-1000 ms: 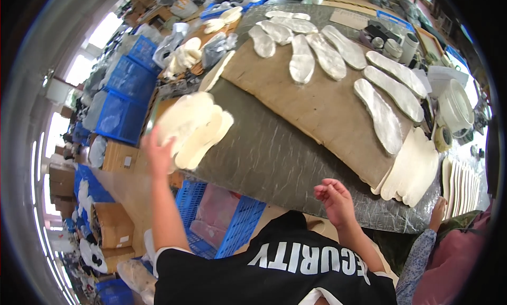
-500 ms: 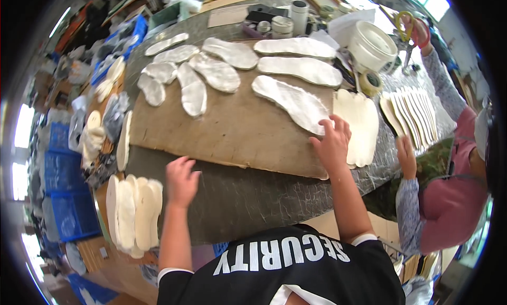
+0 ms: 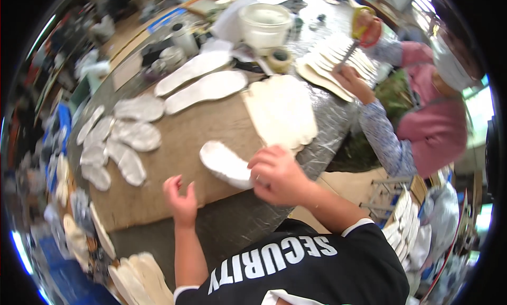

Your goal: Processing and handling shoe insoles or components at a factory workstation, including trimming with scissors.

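Observation:
A fluffy white insole (image 3: 223, 162) is held at its right end by my right hand (image 3: 282, 177), whose fingers are closed on it over the front part of the brown board (image 3: 195, 133). My left hand (image 3: 181, 202) is over the board's front edge, left of that insole, with thumb and fingers apart and nothing in it. Two more white insoles (image 3: 206, 91) lie side by side toward the back of the board. Several smaller whitish insoles (image 3: 136, 135) are spread over its left part. Beyond my right hand lies a sheet-like row of cream insoles (image 3: 282, 112).
At right a co-worker in a pink apron holds scissors (image 3: 353, 49) near stacked insoles (image 3: 322, 73). A white bucket (image 3: 265, 30), a tape roll (image 3: 280, 59) and jars (image 3: 172, 57) stand at the back. More insoles (image 3: 138, 281) are stacked at the lower left.
My right hand has taken hold of the nearest large insole and drawn it toward me. The view has turned rightward. The co-worker's scissors hand and other hand have come closer together.

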The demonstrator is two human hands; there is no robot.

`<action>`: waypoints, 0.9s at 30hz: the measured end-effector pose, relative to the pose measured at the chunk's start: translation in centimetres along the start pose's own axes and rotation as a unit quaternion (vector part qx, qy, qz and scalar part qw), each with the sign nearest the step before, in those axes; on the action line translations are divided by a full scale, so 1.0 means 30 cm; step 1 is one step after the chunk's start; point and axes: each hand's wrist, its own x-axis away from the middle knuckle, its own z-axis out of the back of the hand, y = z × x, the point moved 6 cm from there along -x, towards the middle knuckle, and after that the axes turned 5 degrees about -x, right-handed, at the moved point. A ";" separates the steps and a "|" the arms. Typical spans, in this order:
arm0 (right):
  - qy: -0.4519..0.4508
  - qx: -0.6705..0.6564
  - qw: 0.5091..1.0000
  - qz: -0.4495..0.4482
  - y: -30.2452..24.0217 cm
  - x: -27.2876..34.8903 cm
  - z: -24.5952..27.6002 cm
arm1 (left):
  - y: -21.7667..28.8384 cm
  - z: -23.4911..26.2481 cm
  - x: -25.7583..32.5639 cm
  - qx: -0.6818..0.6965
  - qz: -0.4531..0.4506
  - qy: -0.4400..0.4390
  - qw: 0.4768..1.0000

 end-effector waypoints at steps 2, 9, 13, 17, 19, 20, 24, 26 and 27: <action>-0.001 -0.050 0.999 -0.001 -0.034 0.066 0.005 | 0.136 0.058 0.020 0.041 -0.089 0.016 0.995; 0.018 -0.125 0.991 0.044 -0.113 0.217 0.063 | 0.376 -0.036 0.200 -0.001 -0.262 -0.347 0.901; -0.005 -0.159 0.986 0.057 -0.052 0.260 0.064 | 0.369 -0.045 0.294 -0.042 -0.246 -0.268 0.931; 0.005 -0.198 0.978 0.063 0.010 0.302 0.048 | 0.383 0.000 0.378 -0.117 -0.197 -0.173 0.958; -0.013 -0.220 0.970 0.106 0.052 0.314 0.006 | 0.367 -0.033 0.421 -0.136 -0.164 -0.185 0.959; -0.027 -0.207 0.970 0.120 0.071 0.329 -0.020 | 0.373 -0.050 0.441 -0.157 -0.149 -0.167 0.962; -0.071 -0.112 0.980 0.147 0.171 0.449 -0.033 | 0.383 -0.204 0.468 -0.258 -0.102 -0.256 0.926; -0.085 -0.083 0.983 0.136 0.237 0.516 -0.027 | 0.312 -0.286 0.515 -0.280 -0.077 -0.294 0.911; -0.093 -0.069 0.985 0.128 0.266 0.543 -0.024 | 0.288 -0.309 0.547 -0.282 -0.058 -0.302 0.909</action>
